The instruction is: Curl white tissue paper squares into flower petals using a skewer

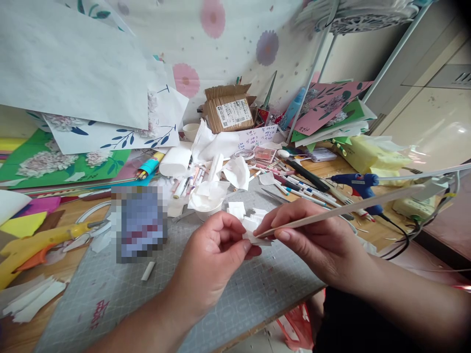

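Observation:
My left hand (208, 262) pinches a small piece of white paper (259, 241) between thumb and fingers, low over the cutting mat. A long, thin, pale flat stick (353, 212) is gripped in my right hand (327, 245). Its near end touches or nearly touches the paper, while its other end slants up to the right. Just behind my fingers lie several small white paper squares (236, 210). Beside them stands a white bowl (208, 211) with crumpled white paper in it. My fingers partly hide the paper piece.
A grey cutting mat (147, 309) covers the table's front. At the left lies a yellow glue gun (40, 247); a blue glue gun (355, 181) with cables lies right. Markers (309, 191) crowd the middle, before a cardboard box (228, 109). Flower pictures (73, 162) lean at the left.

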Action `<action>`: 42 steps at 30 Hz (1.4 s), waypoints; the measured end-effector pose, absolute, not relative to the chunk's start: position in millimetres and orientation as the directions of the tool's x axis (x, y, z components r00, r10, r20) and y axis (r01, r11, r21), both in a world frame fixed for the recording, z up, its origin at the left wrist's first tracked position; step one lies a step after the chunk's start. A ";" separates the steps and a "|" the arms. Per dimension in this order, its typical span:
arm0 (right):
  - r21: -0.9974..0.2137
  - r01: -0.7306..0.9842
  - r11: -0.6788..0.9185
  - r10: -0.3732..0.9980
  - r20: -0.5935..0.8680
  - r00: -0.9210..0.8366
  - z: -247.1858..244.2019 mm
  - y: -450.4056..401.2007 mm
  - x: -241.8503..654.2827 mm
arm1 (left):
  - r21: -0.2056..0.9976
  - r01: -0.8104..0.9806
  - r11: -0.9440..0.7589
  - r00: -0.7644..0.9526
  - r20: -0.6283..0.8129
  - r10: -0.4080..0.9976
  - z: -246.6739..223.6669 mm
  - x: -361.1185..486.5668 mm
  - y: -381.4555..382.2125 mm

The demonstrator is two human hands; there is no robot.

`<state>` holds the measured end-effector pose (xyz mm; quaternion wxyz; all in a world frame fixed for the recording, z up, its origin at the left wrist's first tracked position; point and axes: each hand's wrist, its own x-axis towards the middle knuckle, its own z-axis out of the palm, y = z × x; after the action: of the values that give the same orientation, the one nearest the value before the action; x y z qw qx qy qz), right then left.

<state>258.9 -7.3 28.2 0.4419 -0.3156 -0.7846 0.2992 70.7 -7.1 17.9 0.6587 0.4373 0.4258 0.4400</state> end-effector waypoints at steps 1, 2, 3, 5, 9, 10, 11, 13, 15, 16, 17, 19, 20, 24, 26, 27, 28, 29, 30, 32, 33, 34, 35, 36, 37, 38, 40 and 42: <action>-0.746 0.235 0.623 0.761 0.509 -0.402 28.2 -7.1 259.0 | 0.951 -0.208 0.231 0.250 -0.176 0.952 18.3 70.8 -7.2; -0.744 0.235 0.625 0.761 0.515 -0.394 28.4 -7.0 258.9 | 0.949 -0.211 0.232 0.250 -0.177 0.952 18.3 70.8 -7.3; -0.745 0.229 0.627 0.761 0.522 -0.386 28.6 -6.9 258.7 | 0.948 -0.219 0.232 0.249 -0.175 0.952 17.9 70.7 -7.4; -0.753 0.206 0.624 0.763 0.531 -0.370 28.8 -7.1 257.8 | 0.944 -0.240 0.226 0.256 -0.163 0.953 16.1 69.8 -7.6; -0.818 0.094 0.567 0.795 0.514 -0.324 27.9 -7.8 255.0 | 0.951 -0.235 0.201 0.310 -0.122 0.943 11.8 66.0 -8.7; -0.834 0.058 0.548 0.805 0.507 -0.307 27.8 -8.0 254.5 | 0.952 -0.233 0.198 0.319 -0.117 0.940 11.2 65.1 -9.0; -0.846 0.028 0.533 0.814 0.504 -0.290 27.7 -8.1 254.2 | 0.952 -0.234 0.197 0.323 -0.115 0.939 10.8 64.5 -9.3; -0.850 0.008 0.526 0.820 0.505 -0.267 28.5 -8.6 254.0 | 0.949 -0.240 0.202 0.320 -0.119 0.940 10.5 63.9 -9.4; -0.840 0.027 0.542 0.813 0.517 -0.268 30.0 -9.1 254.3 | 0.948 -0.244 0.206 0.319 -0.122 0.940 10.5 64.0 -9.2; -0.834 0.042 0.551 0.809 0.520 -0.274 30.9 -9.4 254.5 | 0.947 -0.244 0.209 0.319 -0.126 0.939 10.6 64.1 -9.1; -0.828 0.056 0.558 0.804 0.524 -0.282 31.6 -9.7 254.7 | 0.946 -0.244 0.215 0.320 -0.131 0.938 10.7 64.2 -9.0; -0.818 0.077 0.570 0.796 0.526 -0.299 32.4 -10.1 255.0 | 0.940 -0.246 0.234 0.330 -0.146 0.933 11.1 64.2 -8.9; -0.813 0.088 0.576 0.792 0.528 -0.306 32.4 -10.2 255.1 | 0.937 -0.249 0.245 0.336 -0.154 0.929 11.3 64.1 -9.0; -0.797 0.124 0.591 0.778 0.521 -0.351 30.8 -11.0 255.6 | 0.921 -0.263 0.287 0.343 -0.189 0.920 12.0 63.5 -9.2; -0.793 0.141 0.592 0.777 0.516 -0.359 30.3 -12.4 256.2 | 0.919 -0.256 0.300 0.334 -0.207 0.920 12.3 63.4 -9.4; -0.790 0.152 0.594 0.778 0.517 -0.356 30.4 -13.3 256.5 | 0.920 -0.251 0.301 0.328 -0.212 0.920 12.4 63.5 -9.5; -0.784 0.163 0.599 0.778 0.522 -0.349 30.7 -14.4 256.9 | 0.922 -0.246 0.299 0.326 -0.212 0.921 12.5 63.5 -9.5; -0.777 0.173 0.605 0.776 0.528 -0.345 31.2 -15.5 257.1 | 0.924 -0.241 0.296 0.325 -0.210 0.922 12.4 63.5 -9.5; -0.770 0.178 0.613 0.771 0.533 -0.348 31.6 -16.5 257.1 | 0.927 -0.236 0.293 0.326 -0.208 0.922 12.3 63.5 -9.5; -0.758 0.180 0.627 0.756 0.536 -0.376 32.3 -17.8 256.4 | 0.930 -0.226 0.290 0.330 -0.207 0.921 11.7 63.4 -9.4; -0.754 0.177 0.632 0.747 0.534 -0.395 32.3 -17.9 255.9 | 0.931 -0.223 0.289 0.332 -0.206 0.921 11.3 63.4 -9.3; -0.751 0.175 0.637 0.740 0.530 -0.414 32.1 -17.8 255.3 | 0.932 -0.223 0.287 0.332 -0.204 0.921 10.8 63.3 -9.3; -0.750 0.175 0.638 0.735 0.526 -0.428 31.8 -17.5 254.7 | 0.931 -0.225 0.287 0.331 -0.204 0.921 10.4 63.2 -9.3; -0.747 0.176 0.641 0.732 0.526 -0.434 31.3 -17.1 254.2 | 0.930 -0.228 0.287 0.331 -0.203 0.921 10.0 63.2 -9.3; -0.744 0.177 0.644 0.729 0.528 -0.434 30.9 -16.6 253.9 | 0.930 -0.232 0.287 0.331 -0.201 0.922 9.8 63.2 -9.3; -0.741 0.177 0.648 0.728 0.533 -0.432 30.5 -16.2 253.8 | 0.929 -0.236 0.287 0.333 -0.200 0.921 9.8 63.3 -9.3; -0.738 0.177 0.651 0.728 0.542 -0.420 30.3 -15.4 253.9 | 0.927 -0.243 0.286 0.342 -0.193 0.920 10.0 63.7 -9.2; -0.736 0.177 0.654 0.729 0.548 -0.410 30.5 -15.0 254.3 | 0.924 -0.255 0.285 0.349 -0.186 0.918 10.6 64.0 -9.3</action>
<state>254.3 -15.0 30.5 0.4599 -0.2887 -0.7844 0.2998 64.0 -9.3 10.6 0.7013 0.4276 0.3879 0.4182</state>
